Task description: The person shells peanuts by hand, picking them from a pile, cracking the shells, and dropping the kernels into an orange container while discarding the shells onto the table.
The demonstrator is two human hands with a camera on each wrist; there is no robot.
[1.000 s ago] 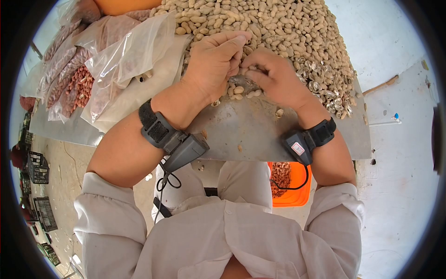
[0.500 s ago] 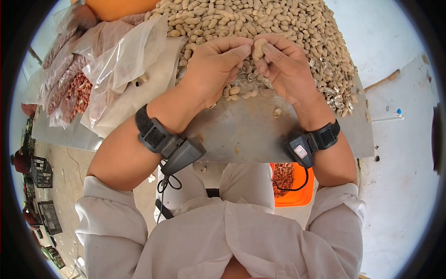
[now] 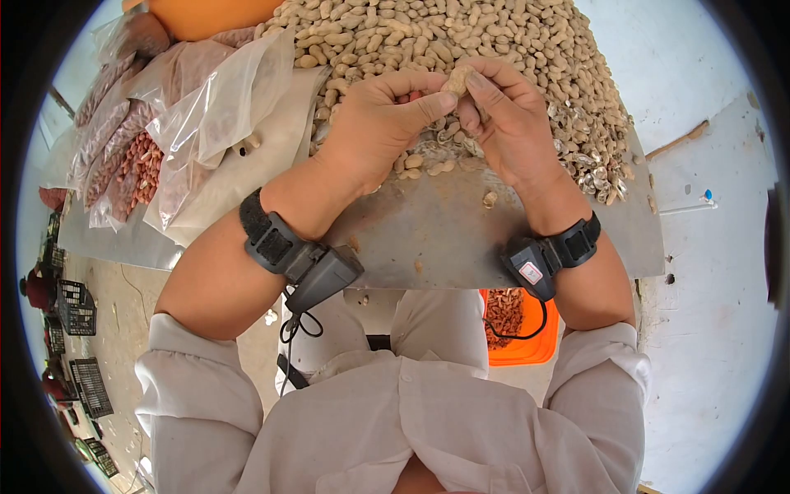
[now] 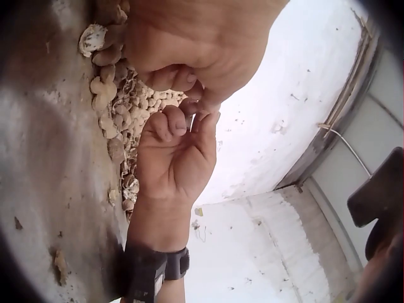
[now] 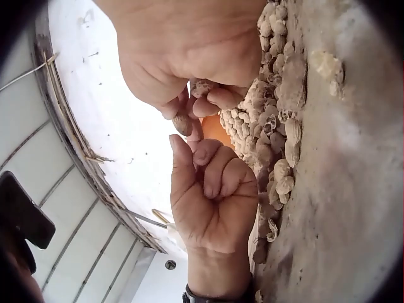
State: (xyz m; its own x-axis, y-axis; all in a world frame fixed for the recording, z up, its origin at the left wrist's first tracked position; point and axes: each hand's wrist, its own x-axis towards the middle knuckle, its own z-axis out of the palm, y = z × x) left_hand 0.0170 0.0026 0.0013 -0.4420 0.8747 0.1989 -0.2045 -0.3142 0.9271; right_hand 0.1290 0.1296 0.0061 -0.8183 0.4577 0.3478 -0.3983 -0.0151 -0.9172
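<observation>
An unshelled peanut (image 3: 457, 80) is pinched between the thumb and forefinger of my right hand (image 3: 518, 119), over the near side of the peanut heap (image 3: 461, 33). My left hand (image 3: 370, 119) meets it from the other side, thumb and forefinger tips gripping its near end. Reddish peanut kernels (image 3: 409, 96) show between the left hand's curled fingers. The right wrist view has the peanut (image 5: 183, 124) between the fingertips of both hands, and another peanut-like piece (image 5: 202, 87) tucked in the right hand's fingers. In the left wrist view the fingers hide most of the peanut.
Empty shells (image 3: 597, 177) gather at the heap's right edge. Plastic bags of red kernels (image 3: 136, 169) lie at the left of the metal table (image 3: 403, 239). Loose peanuts (image 3: 415, 165) sit below the hands. An orange bin (image 3: 527, 350) with reddish contents stands under the table's edge.
The right hand has risen from low at the heap's edge and brought a peanut to the left fingertips. Since half a second ago, the left thumb has closed in on the peanut and red kernels show.
</observation>
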